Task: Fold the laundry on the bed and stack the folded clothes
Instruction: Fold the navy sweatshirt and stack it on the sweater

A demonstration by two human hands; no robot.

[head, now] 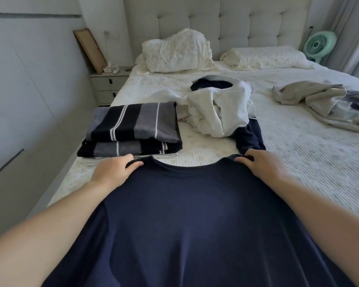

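A navy T-shirt (pixel 184 214) hangs spread out in front of me, collar up, over the near part of the bed (pixel 298 154). My left hand (pixel 114 170) grips its left shoulder and my right hand (pixel 263 164) grips its right shoulder, fingers curled over the fabric edge. Behind my left hand lies a stack of folded striped grey-and-black clothes (pixel 133 129). A crumpled white garment (pixel 214 108) sits in the middle of the bed, with a dark navy piece (pixel 249 135) partly under it and another dark item (pixel 211 84) behind it.
A rumpled beige and grey garment (pixel 319 102) lies at the right of the bed. Two pillows (pixel 174 50) rest against the tufted headboard. A nightstand (pixel 107 83) stands at the left, and a green fan (pixel 319 44) at the back right.
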